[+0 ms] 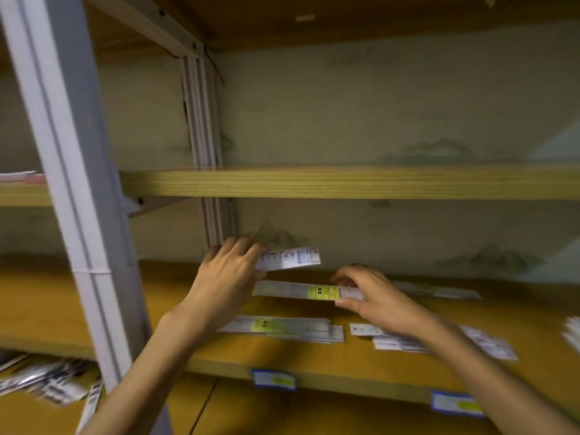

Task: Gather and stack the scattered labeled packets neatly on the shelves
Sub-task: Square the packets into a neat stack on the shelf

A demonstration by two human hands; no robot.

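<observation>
My left hand [230,268] grips a white labeled packet [292,258] with blue print, lifted above the wooden shelf [175,296]. My right hand [373,296] pinches the right end of a long white packet with a yellow label [301,291], held just above the shelf. A small stack of yellow-labeled packets [282,328] lies on the shelf below my hands. More white packets [386,337] lie partly under my right forearm, and others [489,342] spread to the right. A further flat packet [439,290] lies behind my right hand.
A grey metal upright [72,196] stands at the left front, another at the back corner [204,146]. An upper shelf board [345,183] runs above. Blue price tags [274,378] sit on the shelf's front edge. Scattered packets [47,381] fill the lower left bay.
</observation>
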